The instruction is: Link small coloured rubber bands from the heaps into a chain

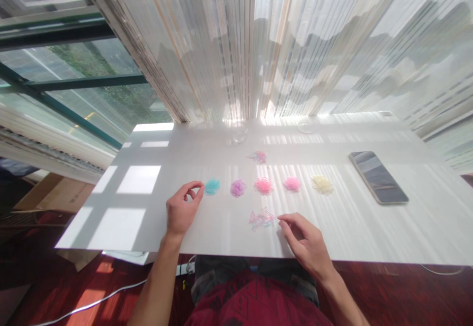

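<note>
Small piles of thin coloured strands, which look like little rubber bands, lie in a row: teal (212, 186), purple (238, 188), red-pink (263, 185), pink (292, 184) and pale yellow (322, 184). My left hand (183, 208) is at the left edge of the teal pile, thumb and forefinger pinched together. Whatever may be between those fingertips is too small to make out. In front of the row lies a loose mixed-colour pile (261, 218). My right hand (305, 242) has its fingertips in a pinch at that pile's right edge; any strand in them cannot be made out.
Behind the row sits another mixed pile (258, 157). A clear glass or plastic cup (239, 132) and a clear round lid-like piece (306, 127) stand near the back edge of the white table (177, 156). A phone (379, 177) lies at the right. Striped curtains hang behind.
</note>
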Tool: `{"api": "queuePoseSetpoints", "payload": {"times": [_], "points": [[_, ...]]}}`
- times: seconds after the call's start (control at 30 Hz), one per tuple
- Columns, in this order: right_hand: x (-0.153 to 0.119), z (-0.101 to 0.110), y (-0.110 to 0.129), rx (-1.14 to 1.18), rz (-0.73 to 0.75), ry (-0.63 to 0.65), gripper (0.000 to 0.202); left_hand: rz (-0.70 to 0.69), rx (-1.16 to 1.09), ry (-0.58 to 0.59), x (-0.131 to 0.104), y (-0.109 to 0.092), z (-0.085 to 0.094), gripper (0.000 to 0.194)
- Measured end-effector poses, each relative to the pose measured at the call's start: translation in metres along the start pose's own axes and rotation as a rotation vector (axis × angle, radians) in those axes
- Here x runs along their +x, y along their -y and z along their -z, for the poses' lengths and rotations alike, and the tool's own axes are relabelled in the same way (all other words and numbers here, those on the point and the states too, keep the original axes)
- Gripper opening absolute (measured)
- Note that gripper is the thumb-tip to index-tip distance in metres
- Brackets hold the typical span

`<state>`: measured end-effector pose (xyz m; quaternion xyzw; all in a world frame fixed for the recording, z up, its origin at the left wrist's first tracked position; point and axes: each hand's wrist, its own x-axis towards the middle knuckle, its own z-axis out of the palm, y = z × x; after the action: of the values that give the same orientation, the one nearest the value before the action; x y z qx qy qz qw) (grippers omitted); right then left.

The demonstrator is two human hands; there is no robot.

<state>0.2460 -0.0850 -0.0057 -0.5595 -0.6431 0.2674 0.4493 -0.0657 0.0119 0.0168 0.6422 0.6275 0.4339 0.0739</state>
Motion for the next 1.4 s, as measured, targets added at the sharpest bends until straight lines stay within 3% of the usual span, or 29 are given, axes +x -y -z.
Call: {"api": "queuePoseSetpoints", "payload": {"times": [0.3, 0.5, 0.7, 0.87, 0.93, 1.07, 1.4], "points": [[-0.002, -0.007, -0.002, -0.031, 0.031, 0.015, 0.013, 0.021, 0.063, 0.074, -0.001, 0.015, -0.011, 0.026], [-0.003, -0.006, -0.003, -0.032, 0.045, 0.02, 0.012, 0.01, 0.085, 0.079, -0.007, 0.015, -0.001, 0.026], [-0.002, -0.008, -0.004, -0.042, 0.064, 0.002, 0.011, -0.167, 0.045, 0.05, -0.029, -0.011, 0.002, 0.015], [-0.005, -0.01, -0.006, -0.08, 0.102, -0.024, 0.013, -0.444, -0.159, 0.41, -0.054, -0.047, -0.017, 0.02], [-0.006, -0.011, -0.007, -0.115, 0.125, -0.025, 0.015, -0.491, -0.167, 0.488, -0.061, -0.056, -0.026, 0.023], [-0.008, -0.015, -0.008, -0.218, 0.188, -0.042, 0.017, -0.508, -0.119, 0.544, -0.07, -0.062, -0.04, 0.022], [-0.007, -0.02, -0.011, -0.319, 0.234, -0.07, 0.005, -0.479, -0.105, 0.501, -0.076, -0.061, -0.048, 0.01]]}}
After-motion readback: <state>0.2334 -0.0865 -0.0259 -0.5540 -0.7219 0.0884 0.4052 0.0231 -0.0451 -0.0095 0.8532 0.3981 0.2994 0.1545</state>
